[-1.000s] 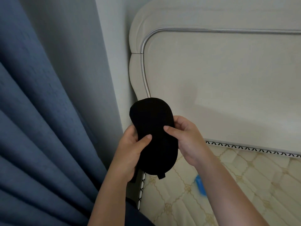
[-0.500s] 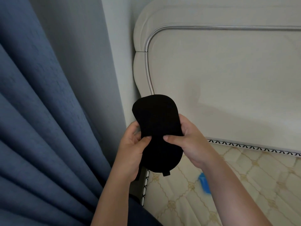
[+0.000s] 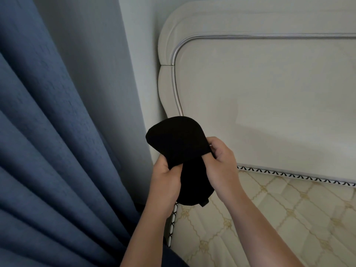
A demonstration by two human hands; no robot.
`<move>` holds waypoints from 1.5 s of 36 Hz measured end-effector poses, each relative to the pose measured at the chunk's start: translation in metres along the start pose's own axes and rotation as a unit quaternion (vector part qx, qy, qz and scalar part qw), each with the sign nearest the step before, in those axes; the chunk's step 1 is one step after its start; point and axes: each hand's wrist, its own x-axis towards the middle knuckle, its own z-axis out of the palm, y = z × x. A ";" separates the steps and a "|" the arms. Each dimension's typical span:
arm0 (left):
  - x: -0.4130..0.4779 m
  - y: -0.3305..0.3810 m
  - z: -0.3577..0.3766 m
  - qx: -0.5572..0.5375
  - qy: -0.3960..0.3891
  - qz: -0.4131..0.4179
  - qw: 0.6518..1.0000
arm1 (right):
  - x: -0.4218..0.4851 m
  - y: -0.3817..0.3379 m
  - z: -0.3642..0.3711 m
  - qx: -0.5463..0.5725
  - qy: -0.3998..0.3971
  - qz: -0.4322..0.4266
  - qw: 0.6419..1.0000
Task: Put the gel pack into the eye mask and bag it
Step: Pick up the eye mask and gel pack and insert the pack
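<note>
A black fabric eye mask [image 3: 178, 143] is held upright in the air in front of the bed's headboard. My left hand [image 3: 165, 184] grips its left edge at the middle. My right hand [image 3: 219, 164] pinches its right edge at about the same height. The mask's upper half bends forward and leftward over its lower half. A short black strap tab [image 3: 204, 203] sticks out at the bottom. No gel pack and no bag show in this view.
A cream padded headboard [image 3: 269, 103] with a silver trim line fills the upper right. A quilted mattress [image 3: 279, 224] with a gold diamond pattern lies below it. Blue curtains [image 3: 48, 141] hang along the left.
Both hands have closed tighter on the mask's edges and its top half has folded forward. The blue thing on the mattress is hidden behind my right arm now.
</note>
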 end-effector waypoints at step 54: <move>0.006 -0.003 0.022 -0.126 -0.058 -0.038 0.990 | -0.005 0.015 -0.040 0.233 -0.065 0.090 0.966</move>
